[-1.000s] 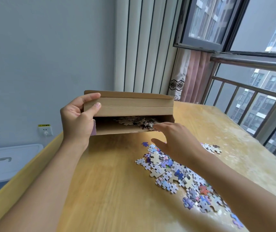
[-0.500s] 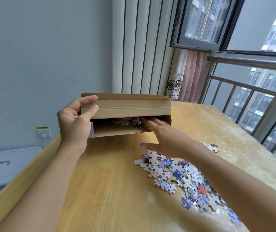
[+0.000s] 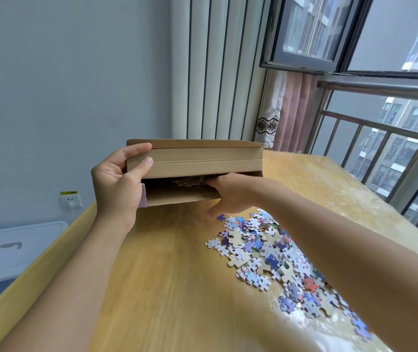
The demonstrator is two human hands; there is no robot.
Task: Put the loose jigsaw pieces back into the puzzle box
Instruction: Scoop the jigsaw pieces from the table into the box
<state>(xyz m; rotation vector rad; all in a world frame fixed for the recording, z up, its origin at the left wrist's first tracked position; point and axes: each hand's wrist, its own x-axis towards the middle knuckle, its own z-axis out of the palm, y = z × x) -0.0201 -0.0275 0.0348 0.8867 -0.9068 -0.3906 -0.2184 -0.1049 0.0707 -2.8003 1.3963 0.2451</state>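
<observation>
No print is readable on the box [image 3: 197, 161], gripped at 9 o'clock by the left hand [image 3: 116, 189]. The right hand [image 3: 230, 194] reaches inside, fingers hidden, grip unclear. Pieces [image 3: 273, 260] lie at 4 o'clock on the table [image 3: 164, 288].

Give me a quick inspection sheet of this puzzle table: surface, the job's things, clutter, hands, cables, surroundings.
Surface: wooden table, pale and worn near the window.
Job's things: cardboard puzzle box held tilted, some pieces inside; loose jigsaw pieces heaped on the table.
Clutter: nothing seen.
Hands: left hand grips the box's left end; right hand reaches into the opening, fingers hidden.
Cables: white cable plugged into the wall socket.
Surroundings: white bin, blinds, pink curtain, open window, railing.
</observation>
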